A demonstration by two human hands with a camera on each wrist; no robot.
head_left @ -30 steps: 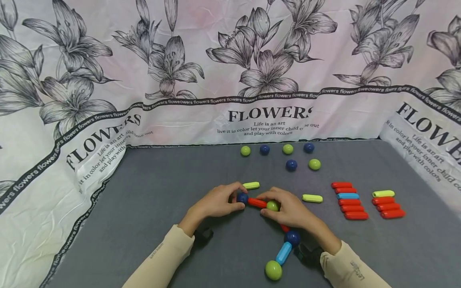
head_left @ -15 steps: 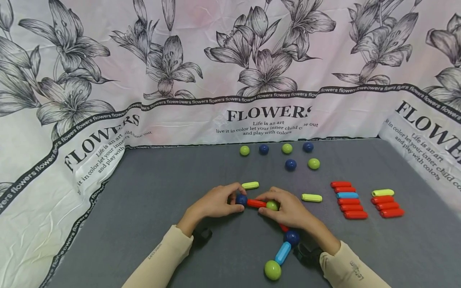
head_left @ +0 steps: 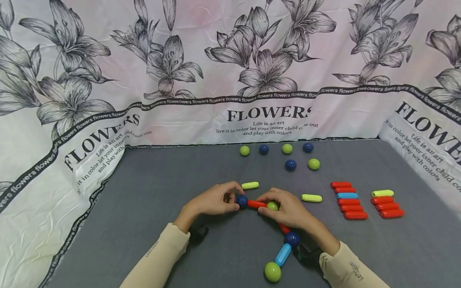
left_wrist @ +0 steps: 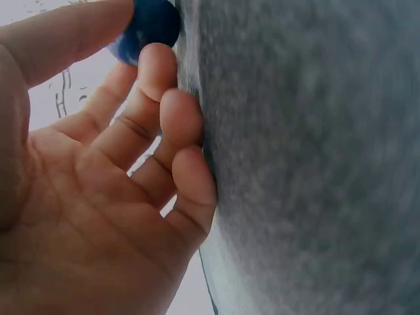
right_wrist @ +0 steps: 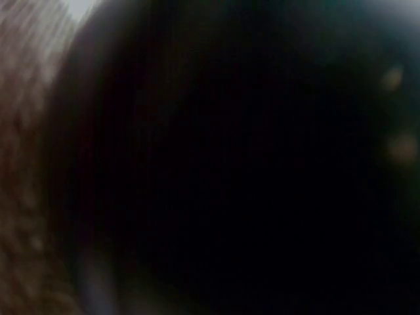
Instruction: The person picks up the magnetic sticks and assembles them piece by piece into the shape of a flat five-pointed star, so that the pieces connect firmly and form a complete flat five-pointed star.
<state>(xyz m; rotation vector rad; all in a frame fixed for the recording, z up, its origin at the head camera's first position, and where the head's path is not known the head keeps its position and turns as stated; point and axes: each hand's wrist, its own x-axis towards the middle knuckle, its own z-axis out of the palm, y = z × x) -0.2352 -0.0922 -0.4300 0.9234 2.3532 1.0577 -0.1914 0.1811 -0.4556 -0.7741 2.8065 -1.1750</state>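
In the head view, a chain of balls and rods lies on the grey table. At its left end is a dark blue ball; my left hand has thumb and index finger at its left side. The left wrist view shows that blue ball at the thumb and index finger, the other fingers loosely curled. A red rod joins it to a green ball, which my right hand pinches. Another red rod, a blue ball, a light blue rod and a green ball follow.
Yellow-green rods lie beyond the hands, one right of them. Several loose green and blue balls stand at the back. Two stacks of mostly red rods lie at right. A floral cloth hangs behind. The right wrist view is nearly black.
My left hand has drawn slightly left, so more of the blue ball shows. That ball and its red rod have shifted very slightly toward me. My right hand stays almost still.
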